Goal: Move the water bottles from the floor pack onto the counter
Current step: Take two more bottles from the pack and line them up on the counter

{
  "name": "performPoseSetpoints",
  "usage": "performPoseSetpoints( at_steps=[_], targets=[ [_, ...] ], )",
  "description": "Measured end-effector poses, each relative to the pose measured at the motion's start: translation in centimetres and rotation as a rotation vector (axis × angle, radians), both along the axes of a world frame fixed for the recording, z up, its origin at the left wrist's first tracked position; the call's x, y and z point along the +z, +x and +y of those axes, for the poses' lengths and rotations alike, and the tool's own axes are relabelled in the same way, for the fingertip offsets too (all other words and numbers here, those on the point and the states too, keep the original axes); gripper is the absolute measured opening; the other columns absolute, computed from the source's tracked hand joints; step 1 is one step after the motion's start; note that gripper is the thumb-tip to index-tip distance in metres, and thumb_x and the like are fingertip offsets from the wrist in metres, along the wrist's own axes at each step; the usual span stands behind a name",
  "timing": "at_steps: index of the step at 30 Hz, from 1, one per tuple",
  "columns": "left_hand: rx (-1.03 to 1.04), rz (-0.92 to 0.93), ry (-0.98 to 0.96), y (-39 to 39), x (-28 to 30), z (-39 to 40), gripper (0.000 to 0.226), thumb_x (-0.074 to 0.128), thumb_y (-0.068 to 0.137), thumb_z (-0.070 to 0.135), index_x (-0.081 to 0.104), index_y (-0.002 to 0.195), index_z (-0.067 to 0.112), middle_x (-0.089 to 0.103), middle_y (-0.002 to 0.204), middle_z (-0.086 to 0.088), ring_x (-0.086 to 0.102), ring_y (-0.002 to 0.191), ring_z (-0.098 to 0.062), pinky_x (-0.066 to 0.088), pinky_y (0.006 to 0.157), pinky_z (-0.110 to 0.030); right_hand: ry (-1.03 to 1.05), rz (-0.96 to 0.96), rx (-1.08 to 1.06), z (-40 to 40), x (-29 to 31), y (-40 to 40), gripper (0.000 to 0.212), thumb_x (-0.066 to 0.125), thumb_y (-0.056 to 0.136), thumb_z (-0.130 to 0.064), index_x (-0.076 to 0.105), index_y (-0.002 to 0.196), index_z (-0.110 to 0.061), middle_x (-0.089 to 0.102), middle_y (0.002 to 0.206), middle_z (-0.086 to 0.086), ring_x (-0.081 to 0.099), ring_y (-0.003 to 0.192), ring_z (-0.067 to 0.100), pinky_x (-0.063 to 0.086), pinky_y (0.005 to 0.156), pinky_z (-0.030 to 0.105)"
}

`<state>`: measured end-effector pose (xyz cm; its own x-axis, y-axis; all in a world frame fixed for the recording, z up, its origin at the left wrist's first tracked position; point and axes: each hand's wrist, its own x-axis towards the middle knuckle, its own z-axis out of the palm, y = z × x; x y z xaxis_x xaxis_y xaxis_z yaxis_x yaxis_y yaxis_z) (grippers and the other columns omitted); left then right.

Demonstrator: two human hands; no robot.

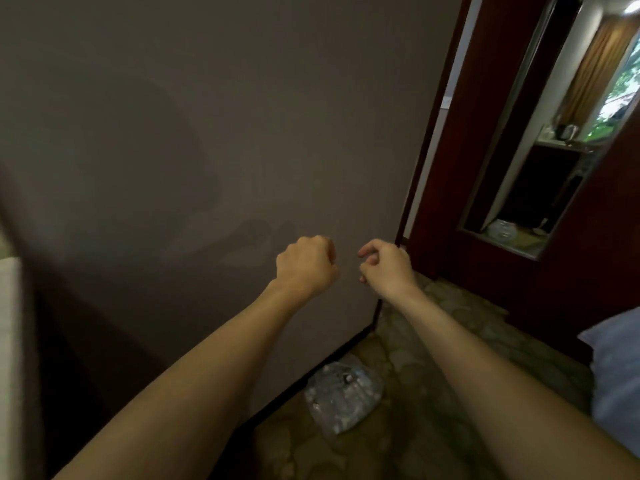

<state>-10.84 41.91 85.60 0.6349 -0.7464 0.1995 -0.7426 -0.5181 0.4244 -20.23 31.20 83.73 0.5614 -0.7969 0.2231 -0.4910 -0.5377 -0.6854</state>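
Note:
A plastic-wrapped pack of water bottles [343, 393] lies on the patterned carpet against the dark baseboard of a grey wall. Both my arms reach forward, well above the pack. My left hand [306, 265] is curled into a fist and holds nothing. My right hand [386, 263] has its fingers curled loosely, also holding nothing. The two hands are close together, in front of the wall's corner. A counter [561, 147] with a kettle and cups appears in the tall mirror at the upper right.
A grey wall [207, 133] fills the left and centre. Dark red wooden panelling with a mirror [540, 168] stands at the right. A white bed corner [616, 368] juts in at the right edge. A pale surface [8, 341] shows at the far left.

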Motion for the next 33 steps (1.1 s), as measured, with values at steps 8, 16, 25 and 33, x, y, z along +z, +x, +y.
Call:
performPoseSetpoints(
  at_steps=[8,16,25,33],
  targets=[
    [-0.045,0.174,0.088,4.2,-4.2,-11.0,0.028,0.054,0.09,0.031,0.068,0.114,0.025,0.067,0.118,-0.007,0.063,0.108,-0.03,0.05,0.085,-0.036,0.132,0.145,0.019,-10.1,-4.7,3.6,0.009,0.058,0.089,-0.013,0.063,0.095,-0.016,0.07,0.093,0.009,0.068,0.089,0.024,0.055,0.083,0.033],
    [-0.05,0.326,0.226,5.0,-11.9,-18.2,0.03,0.057,0.088,0.039,0.068,0.111,0.022,0.068,0.115,-0.005,0.064,0.106,-0.028,0.055,0.089,-0.041,0.368,0.252,0.014,-18.2,-12.7,3.7,0.023,0.057,0.091,-0.015,0.05,0.071,-0.023,0.059,0.073,0.004,0.061,0.063,0.021,0.044,0.047,0.023],
    [0.131,0.499,0.332,3.3,-18.3,-25.2,0.034,0.057,0.086,0.044,0.066,0.112,0.023,0.066,0.119,-0.007,0.063,0.108,-0.028,0.054,0.091,-0.04,0.51,0.462,0.204,-26.8,-19.8,2.7,0.013,0.058,0.087,-0.027,0.052,0.078,-0.02,0.059,0.073,0.006,0.057,0.067,0.02,0.046,0.054,0.024],
    [0.273,0.628,0.342,-1.1,-22.5,-31.2,0.028,0.057,0.089,0.037,0.069,0.106,0.019,0.068,0.107,-0.006,0.065,0.097,-0.026,0.054,0.08,-0.033,0.567,0.522,0.341,-33.0,-22.5,1.7,0.014,0.06,0.089,-0.026,0.058,0.081,-0.015,0.06,0.079,0.003,0.061,0.08,0.021,0.051,0.073,0.032]
  ],
)
